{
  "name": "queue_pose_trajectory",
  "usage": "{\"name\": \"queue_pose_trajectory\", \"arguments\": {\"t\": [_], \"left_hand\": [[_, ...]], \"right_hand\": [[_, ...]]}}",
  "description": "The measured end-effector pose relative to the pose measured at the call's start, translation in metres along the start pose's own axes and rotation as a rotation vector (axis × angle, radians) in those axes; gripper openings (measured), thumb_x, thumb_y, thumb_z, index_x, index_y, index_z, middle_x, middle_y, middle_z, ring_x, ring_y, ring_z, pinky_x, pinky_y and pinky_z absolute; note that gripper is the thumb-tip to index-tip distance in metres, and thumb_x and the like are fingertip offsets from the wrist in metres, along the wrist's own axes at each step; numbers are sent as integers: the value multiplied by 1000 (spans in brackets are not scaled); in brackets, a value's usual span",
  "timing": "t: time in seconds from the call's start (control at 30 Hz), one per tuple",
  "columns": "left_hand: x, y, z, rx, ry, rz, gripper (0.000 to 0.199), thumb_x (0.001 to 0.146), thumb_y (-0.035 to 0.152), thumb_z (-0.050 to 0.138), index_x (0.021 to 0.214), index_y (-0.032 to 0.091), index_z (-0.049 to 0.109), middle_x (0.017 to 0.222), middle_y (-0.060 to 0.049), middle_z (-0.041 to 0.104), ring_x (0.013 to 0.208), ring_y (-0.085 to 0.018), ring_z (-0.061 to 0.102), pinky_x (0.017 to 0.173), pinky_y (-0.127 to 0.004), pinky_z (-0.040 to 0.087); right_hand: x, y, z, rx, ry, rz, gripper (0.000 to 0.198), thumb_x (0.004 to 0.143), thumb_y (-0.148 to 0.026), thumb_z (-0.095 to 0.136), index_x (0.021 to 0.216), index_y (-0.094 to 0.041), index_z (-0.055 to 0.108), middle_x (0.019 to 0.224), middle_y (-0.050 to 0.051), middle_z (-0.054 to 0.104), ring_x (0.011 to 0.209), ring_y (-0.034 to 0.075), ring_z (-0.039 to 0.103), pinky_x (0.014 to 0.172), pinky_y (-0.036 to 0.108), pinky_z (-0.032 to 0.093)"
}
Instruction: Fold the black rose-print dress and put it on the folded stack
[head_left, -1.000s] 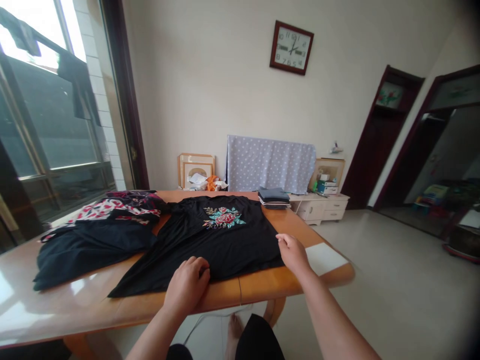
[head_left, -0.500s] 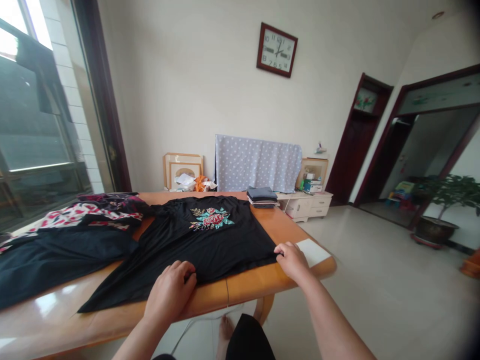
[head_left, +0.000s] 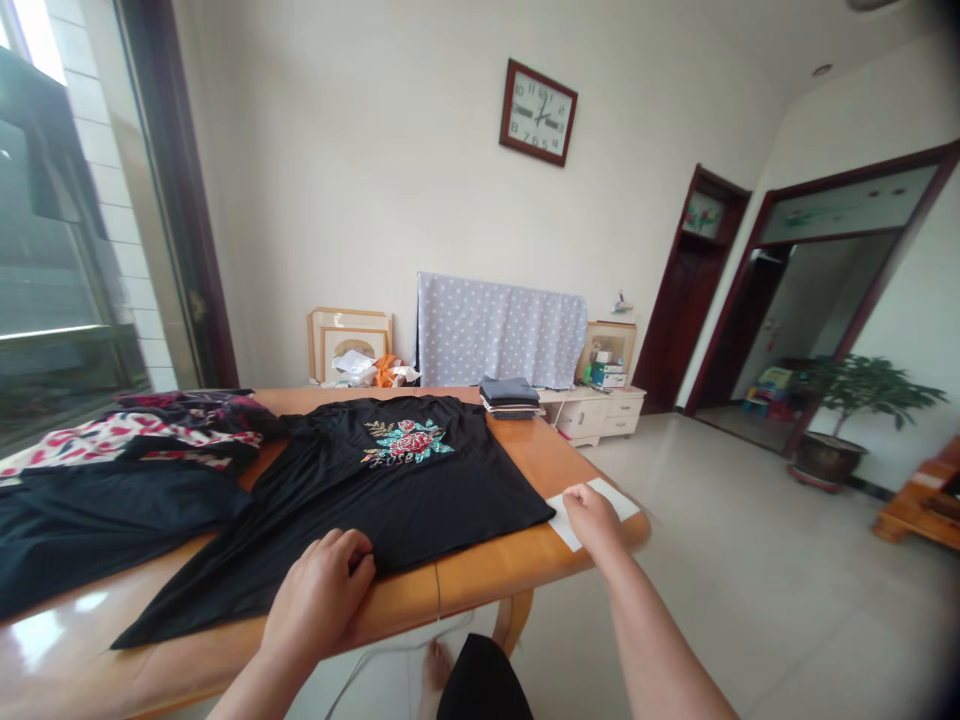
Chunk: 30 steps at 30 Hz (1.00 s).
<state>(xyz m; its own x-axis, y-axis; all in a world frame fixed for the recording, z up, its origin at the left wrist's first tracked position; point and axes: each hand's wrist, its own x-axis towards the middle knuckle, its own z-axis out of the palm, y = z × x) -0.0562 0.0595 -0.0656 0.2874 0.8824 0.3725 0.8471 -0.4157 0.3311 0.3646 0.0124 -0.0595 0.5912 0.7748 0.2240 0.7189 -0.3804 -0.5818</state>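
A black T-shirt [head_left: 442, 500] with a sparkly rose design lies spread on the wooden table, its hem toward me. At the near hem, my left hand [head_left: 322, 590] is closed, with curled fingers pressed on the cloth; the fingertips are partly hidden. My right hand [head_left: 592, 515] is also closed, just right of the shirt's near right corner and over a white sheet [head_left: 568, 525]. A small gap separates it from the cloth, and nothing shows in its fingers.
Rumpled dark and red-patterned clothes [head_left: 135, 490] lie at the table's left. A folded clothes stack [head_left: 510, 398] sits at the far edge of the wooden table [head_left: 540, 455]. Behind stand a dotted cloth cover [head_left: 499, 330] and a white cabinet [head_left: 600, 418]. A potted plant [head_left: 829, 455] stands right.
My right hand has let go of the shirt's near right corner and moved off it, over the white sheet. The left hand stays at the hem. The view has shifted slightly right.
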Motion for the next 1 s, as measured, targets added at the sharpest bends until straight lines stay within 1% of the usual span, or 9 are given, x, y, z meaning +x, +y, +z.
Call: {"name": "queue_pose_trajectory", "arguments": {"t": [0.13, 0.2, 0.3, 0.4, 0.5, 0.6, 0.77, 0.83, 1.0], "left_hand": [[0, 0, 0, 3, 7, 4, 15, 90, 34, 50, 89, 26, 62, 89, -2, 60, 86, -20, 57, 75, -30, 39], [-1, 1, -1, 3, 9, 8, 15, 90, 34, 50, 89, 25, 63, 89, -2, 61, 86, -20, 57, 75, -30, 39], [-3, 2, -3, 0, 9, 9, 15, 91, 33, 50, 90, 25, 63, 89, -2, 61, 87, -21, 57, 77, -30, 39], [-6, 5, -6, 3, 16, 27, 14, 91, 31, 51, 89, 25, 63, 89, -3, 61, 88, -21, 57, 78, -30, 39], [-9, 10, -9, 2, 11, 64, 15, 91, 31, 51, 88, 25, 65, 90, -3, 61, 90, -21, 57, 79, -30, 39], [-11, 16, -13, 4, -15, 68, 14, 90, 32, 54, 88, 25, 67, 92, -4, 61, 92, -22, 56, 80, -31, 39], [-13, 22, -20, 8, -58, 77, 14, 88, 36, 58, 89, 26, 67, 95, -4, 62, 95, -22, 56, 83, -32, 38], [-13, 24, -22, 8, -73, 78, 14, 86, 36, 60, 92, 26, 68, 97, -4, 62, 97, -23, 57, 83, -32, 37], [-10, 31, -24, -12, -90, 122, 16, 83, 29, 60, 97, 26, 67, 100, -4, 62, 99, -23, 56, 83, -32, 37]], "right_hand": [[0, -12, 1, -112, -96, 51, 39, 90, -53, 45, 74, -24, 66, 73, 4, 70, 68, 19, 61, 59, 27, 35], [-1, -17, 3, -137, -135, 46, 40, 87, -58, 49, 74, -25, 67, 76, 4, 71, 69, 20, 62, 59, 27, 34], [-2, -21, 7, -173, -171, 53, 26, 83, -51, 56, 78, -28, 69, 83, 2, 73, 72, 20, 63, 60, 27, 34], [0, -19, 10, -172, -156, 33, 20, 82, -43, 56, 77, -28, 67, 80, 1, 72, 71, 20, 63, 59, 27, 33], [2, -14, 13, -150, -121, -11, 21, 84, -40, 53, 73, -26, 65, 75, 2, 70, 68, 19, 62, 57, 27, 33], [4, -10, 16, -146, -110, -35, 25, 85, -40, 52, 70, -24, 62, 70, 3, 70, 64, 18, 62, 56, 27, 32], [3, -10, 16, -153, -130, -35, 30, 83, -53, 56, 76, -26, 66, 82, 4, 73, 66, 19, 62, 57, 27, 33], [2, -11, 16, -155, -150, -38, 27, 82, -52, 59, 75, -26, 65, 83, 3, 72, 67, 19, 62, 57, 27, 34], [4, -8, 20, -112, -158, -52, 23, 82, -45, 58, 70, -25, 61, 72, 0, 68, 64, 17, 60, 57, 26, 32]]}}
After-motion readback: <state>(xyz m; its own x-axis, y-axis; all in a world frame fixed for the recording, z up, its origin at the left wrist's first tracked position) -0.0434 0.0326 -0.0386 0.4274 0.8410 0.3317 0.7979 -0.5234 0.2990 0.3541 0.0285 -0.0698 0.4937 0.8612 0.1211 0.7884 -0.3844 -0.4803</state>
